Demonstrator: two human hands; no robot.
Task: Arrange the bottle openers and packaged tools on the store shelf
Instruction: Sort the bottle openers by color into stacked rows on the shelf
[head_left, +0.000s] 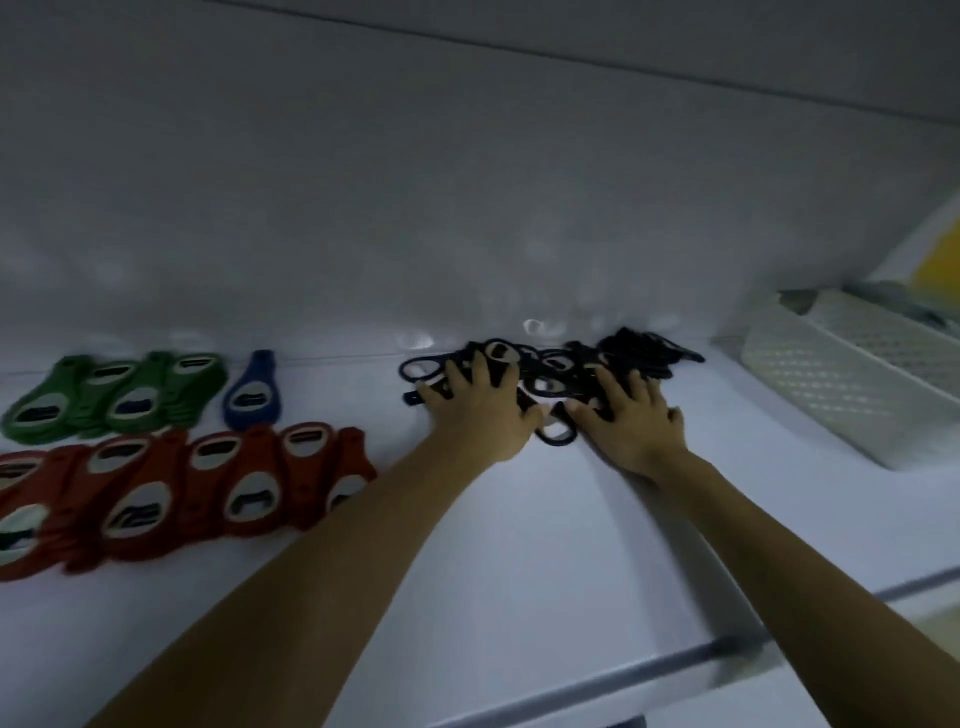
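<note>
On the white shelf (519, 545), both hands lie flat on a heap of black bottle openers (550, 364).
The left hand (480, 410) and right hand (634, 423) rest side by side, fingers spread and straight, grasping nothing, covering the heap's near edge. At 9 o'clock from them sit one blue opener (249, 392) and the green openers (114, 397). The red openers (182, 488) overlap in rows at 8 o'clock. A white basket (831, 384) stands at 3 o'clock.

Red openers (270, 467), green openers (78, 410), black openers (644, 343), white latticed basket (810, 384)
</note>
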